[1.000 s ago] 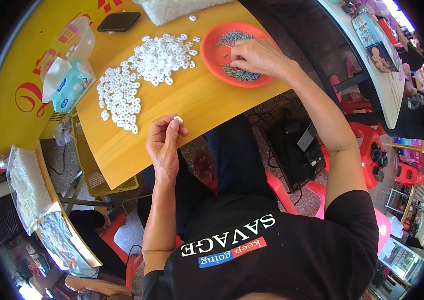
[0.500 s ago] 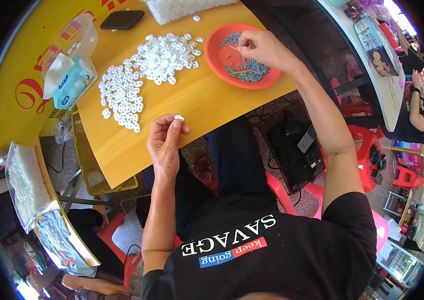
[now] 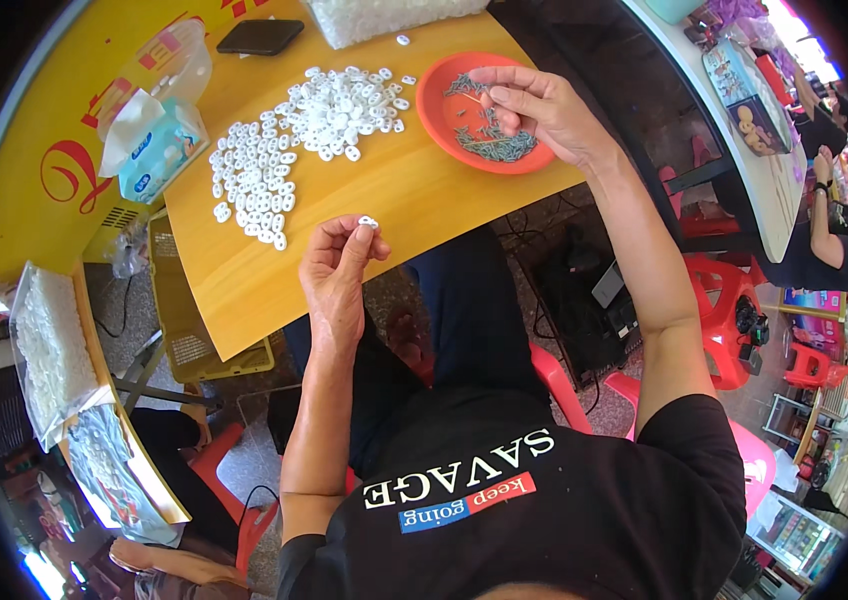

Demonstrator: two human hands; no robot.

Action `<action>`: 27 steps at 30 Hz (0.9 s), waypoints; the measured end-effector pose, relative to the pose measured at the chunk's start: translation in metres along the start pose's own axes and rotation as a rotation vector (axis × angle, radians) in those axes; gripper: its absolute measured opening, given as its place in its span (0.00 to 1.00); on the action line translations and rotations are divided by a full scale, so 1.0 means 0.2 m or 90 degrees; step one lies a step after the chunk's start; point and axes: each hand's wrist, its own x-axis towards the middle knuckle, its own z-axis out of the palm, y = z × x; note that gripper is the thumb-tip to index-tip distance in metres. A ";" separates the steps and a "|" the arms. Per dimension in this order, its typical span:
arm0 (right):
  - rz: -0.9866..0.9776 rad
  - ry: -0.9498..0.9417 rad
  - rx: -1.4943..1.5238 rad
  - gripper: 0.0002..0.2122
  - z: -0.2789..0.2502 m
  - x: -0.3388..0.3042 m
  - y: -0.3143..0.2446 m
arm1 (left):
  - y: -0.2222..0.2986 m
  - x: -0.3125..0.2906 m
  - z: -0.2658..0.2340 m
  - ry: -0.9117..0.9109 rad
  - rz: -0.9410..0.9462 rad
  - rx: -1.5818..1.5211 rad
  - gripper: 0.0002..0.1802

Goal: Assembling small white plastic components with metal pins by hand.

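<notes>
— Two hands are busy. See the left hand (image 3: 336, 272)? Its thumb and finger pinch one little white ring (image 3: 368, 222), held up just over the near edge of the table (image 3: 244, 290).

— What does the ring look like?

— Small, white, flat and roundish, like the ones in the big white pile (image 3: 299, 135) spread on the table.

— And the right hand (image 3: 542, 105)?

— It is over the orange plate (image 3: 444, 110), fingers bent together, pinching a thin grey pin. The plate holds a heap of grey pins (image 3: 492, 145).

— What else is on the table?

— The table is yellow wood. A tissue pack (image 3: 149, 150) sits at the left, a black phone (image 3: 260, 36) at the far side, and a clear bag of white bits (image 3: 374, 15) by it.

— And the room?

— Red plastic chairs (image 3: 734, 300) stand to the right. Another person (image 3: 829, 240) sits at a pale table (image 3: 744, 170) there.
</notes>
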 end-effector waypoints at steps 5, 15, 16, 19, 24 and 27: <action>-0.024 -0.029 0.091 0.11 0.09 -0.07 -0.08 | 0.05 -0.05 0.05 -0.016 0.002 -0.020 0.08; -0.027 -0.079 0.146 0.07 0.43 -0.24 -0.17 | 0.17 -0.17 0.16 -0.056 -0.006 -0.094 0.08; -0.041 -0.079 0.137 0.07 0.47 -0.26 -0.17 | 0.18 -0.19 0.17 -0.067 -0.001 -0.100 0.08; -0.073 -0.090 0.055 0.07 0.57 -0.30 -0.17 | 0.22 -0.23 0.20 -0.066 0.012 -0.116 0.07; -0.125 -0.071 0.000 0.07 0.74 -0.39 -0.16 | 0.26 -0.30 0.19 -0.064 0.060 -0.108 0.07; -0.133 -0.050 -0.001 0.07 0.82 -0.43 -0.16 | 0.27 -0.33 0.18 -0.054 0.083 -0.104 0.08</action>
